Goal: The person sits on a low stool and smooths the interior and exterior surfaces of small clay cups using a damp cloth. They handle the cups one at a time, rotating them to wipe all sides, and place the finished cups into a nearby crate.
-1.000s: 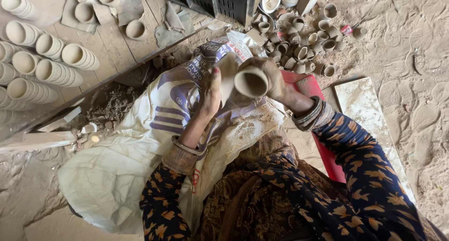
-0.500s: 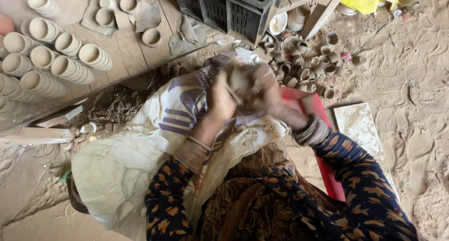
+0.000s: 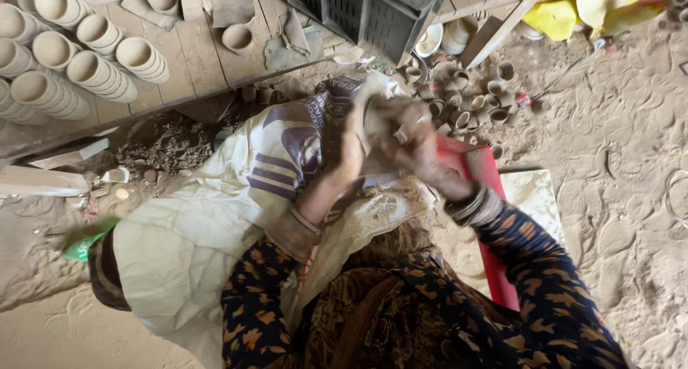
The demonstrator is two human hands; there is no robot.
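Both hands — left hand (image 3: 349,148), right hand (image 3: 416,150) — clasped around a blurred pale-brown clay cup (image 3: 378,114) over the white printed sack (image 3: 236,197), near the small clay pots (image 3: 473,100) — too hard a squeeze likely denting soft walls.

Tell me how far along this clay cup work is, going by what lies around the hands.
Done: stacks of finished cups lie in rows on the wooden platform, and a heap of small cups sits on the ground by the dark crate. In hand: the left hand and right hand together grip one clay piece, blurred. Left: no raw clay supply shows clearly, so what remains cannot be judged.
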